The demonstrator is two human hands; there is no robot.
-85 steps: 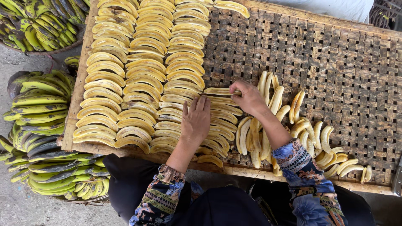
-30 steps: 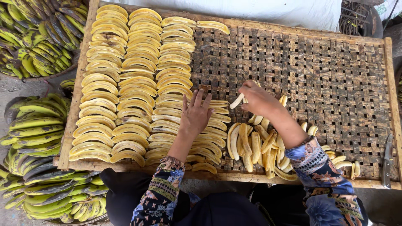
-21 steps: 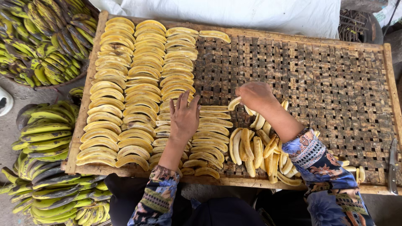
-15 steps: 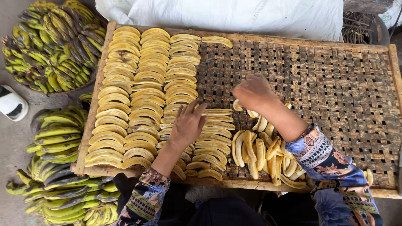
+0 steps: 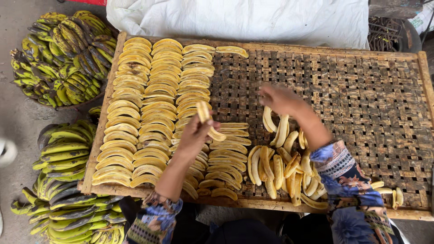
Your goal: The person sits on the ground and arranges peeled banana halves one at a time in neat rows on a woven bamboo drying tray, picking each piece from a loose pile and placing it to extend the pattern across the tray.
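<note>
A woven bamboo drying tray (image 5: 361,95) carries neat rows of peeled bananas (image 5: 149,104) across its left half. My left hand (image 5: 195,133) is raised over the fourth row, gripping a peeled banana (image 5: 207,120) that stands tilted up. My right hand (image 5: 278,98) hovers blurred above the bare weave, just over a loose pile of peeled bananas (image 5: 282,162) near the tray's front edge. I cannot tell whether the right hand holds anything.
Bunches of unpeeled green-yellow bananas lie in a basket (image 5: 63,54) at upper left and in heaps (image 5: 68,180) at lower left. A white sack (image 5: 244,20) lies behind the tray. A few peeled bananas (image 5: 389,192) rest at the tray's front right corner.
My left hand has lifted from the rows and now holds a peeled banana up. My right hand has shifted slightly right above the loose pile. The camera has drifted.
</note>
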